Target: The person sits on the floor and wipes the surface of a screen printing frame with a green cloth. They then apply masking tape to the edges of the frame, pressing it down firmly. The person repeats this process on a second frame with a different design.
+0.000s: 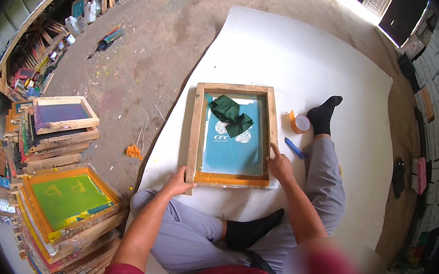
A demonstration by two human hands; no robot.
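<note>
A wooden screen-printing frame (195, 129) with a teal mesh lies on a white sheet (301, 60) on the floor. A crumpled dark green cloth (230, 115) rests on the mesh near its far end. My left hand (178, 182) grips the frame's near left corner. My right hand (279, 165) rests on the frame's right side rail, a finger pointing up along it. I sit on the sheet, with grey trousers and black socks.
A roll of orange tape (298, 123) and a blue tool (295, 148) lie right of the frame near my foot. Stacks of wooden screen frames (68, 201) stand at the left. Shelves with bottles (56, 26) line the far left. Boxes stand at the right wall.
</note>
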